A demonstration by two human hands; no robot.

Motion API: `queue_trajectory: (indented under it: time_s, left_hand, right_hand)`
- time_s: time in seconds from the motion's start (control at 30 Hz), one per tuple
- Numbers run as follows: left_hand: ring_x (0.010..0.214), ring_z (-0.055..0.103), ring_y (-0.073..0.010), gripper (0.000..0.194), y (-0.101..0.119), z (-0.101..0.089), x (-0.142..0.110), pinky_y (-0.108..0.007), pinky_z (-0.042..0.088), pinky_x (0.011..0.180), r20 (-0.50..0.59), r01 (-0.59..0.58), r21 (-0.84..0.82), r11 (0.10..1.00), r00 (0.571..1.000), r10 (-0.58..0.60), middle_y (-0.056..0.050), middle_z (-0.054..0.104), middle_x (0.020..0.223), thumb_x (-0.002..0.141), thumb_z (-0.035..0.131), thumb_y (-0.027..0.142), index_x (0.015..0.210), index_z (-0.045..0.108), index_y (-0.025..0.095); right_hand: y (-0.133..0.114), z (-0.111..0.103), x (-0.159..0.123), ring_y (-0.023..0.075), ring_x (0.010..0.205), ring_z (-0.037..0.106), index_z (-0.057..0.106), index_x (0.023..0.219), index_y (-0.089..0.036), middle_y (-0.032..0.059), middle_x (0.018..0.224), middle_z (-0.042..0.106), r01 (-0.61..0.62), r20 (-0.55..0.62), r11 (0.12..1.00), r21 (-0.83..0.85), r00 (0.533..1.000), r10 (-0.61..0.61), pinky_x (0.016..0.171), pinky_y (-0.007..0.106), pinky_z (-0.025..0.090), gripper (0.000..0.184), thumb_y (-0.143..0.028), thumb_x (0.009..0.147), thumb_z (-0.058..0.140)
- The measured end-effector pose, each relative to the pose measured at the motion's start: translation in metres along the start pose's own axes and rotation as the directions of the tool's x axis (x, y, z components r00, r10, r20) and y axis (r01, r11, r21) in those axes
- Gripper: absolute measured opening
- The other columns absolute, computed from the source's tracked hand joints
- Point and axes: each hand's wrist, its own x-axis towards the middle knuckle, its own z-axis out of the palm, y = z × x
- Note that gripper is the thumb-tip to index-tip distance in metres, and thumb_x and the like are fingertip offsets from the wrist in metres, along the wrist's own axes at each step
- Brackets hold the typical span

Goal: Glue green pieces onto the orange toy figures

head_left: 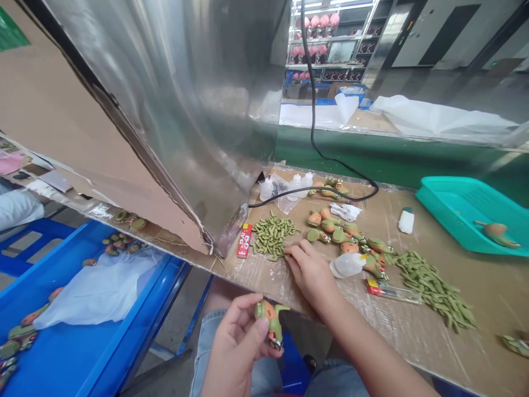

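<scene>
Green and orange, a small toy figure (pixel 269 322) is sitting in the left hand (pixel 235 344), whose fingers are closing around its body below the desk edge, above the lap. In the head view, the right hand (pixel 308 270) is resting on the cardboard-covered desk (pixel 487 292), its fingers (pixel 289 251) bent and touching the near edge of a heap of small green parts (pixel 273 234); whether they are pinching one cannot be told. More figures (pixel 343 237), a second green heap (pixel 433 286), a glue tube (pixel 244 240) and small bottles (pixel 300 184) are lying close by. Risks, as judged: loose parts are crowding the heap, so several may be getting dragged along; the held figure, gripped lightly off the desk, may be slipping to the floor.
</scene>
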Motion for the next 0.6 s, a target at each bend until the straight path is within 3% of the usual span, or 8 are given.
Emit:
queue_trajectory:
  time_s: [0.17, 0.33, 0.47, 0.6]
  left_hand:
    - [0.050, 0.061, -0.0124, 0.028, -0.007, 0.003, 0.002, -0.026, 0.056, 0.042, 0.041, 0.031, 0.015, 0.999, 0.999, -0.032, -0.002, 0.071, 0.069, 0.062, 0.079, 0.022, 0.086, 0.067, 0.017]
    - [0.054, 0.062, -0.0131, 0.030, -0.007, 0.004, -0.002, -0.026, 0.057, 0.043, 0.112, 0.047, 0.020, 0.999, 0.993, -0.049, -0.002, 0.072, 0.070, 0.060, 0.080, 0.023, 0.087, 0.068, 0.017]
    - [0.055, 0.064, -0.0135, 0.029, -0.005, 0.008, -0.010, -0.027, 0.058, 0.046, 0.201, 0.066, 0.023, 0.998, 0.977, -0.070, -0.002, 0.073, 0.071, 0.060, 0.080, 0.021, 0.087, 0.069, 0.019]
    - [0.059, 0.064, -0.0143, 0.028, -0.004, 0.015, -0.017, -0.026, 0.057, 0.048, 0.283, 0.078, 0.027, 0.997, 0.955, -0.083, -0.002, 0.073, 0.071, 0.060, 0.080, 0.020, 0.086, 0.071, 0.020]
  right_hand:
    - [-0.009, -0.017, -0.012, 0.0185, 0.074, 0.057, 0.063, 0.089, -0.018, 0.0031, 0.080, 0.058, -0.086, -0.055, 0.987, 0.134, 0.994, 0.094, 0.067, 0.032, 0.047, 0.012, -0.016, 0.087, 0.052]
    - [-0.040, -0.058, -0.045, 0.0119, 0.061, 0.063, 0.061, 0.092, -0.024, -0.0040, 0.073, 0.066, -0.172, -0.015, 0.916, 0.361, 0.982, 0.190, 0.054, 0.018, 0.051, 0.011, -0.022, 0.090, 0.050]
    - [-0.055, -0.086, -0.066, 0.0123, 0.075, 0.065, 0.063, 0.095, -0.029, -0.0043, 0.086, 0.067, -0.160, 0.032, 0.859, 0.485, 0.986, 0.166, 0.066, 0.016, 0.052, 0.012, -0.023, 0.089, 0.054]
    - [-0.056, -0.095, -0.075, 0.0155, 0.080, 0.062, 0.063, 0.091, -0.028, -0.0014, 0.085, 0.064, -0.088, 0.036, 0.834, 0.545, 0.996, 0.081, 0.069, 0.022, 0.053, 0.015, -0.016, 0.087, 0.056]
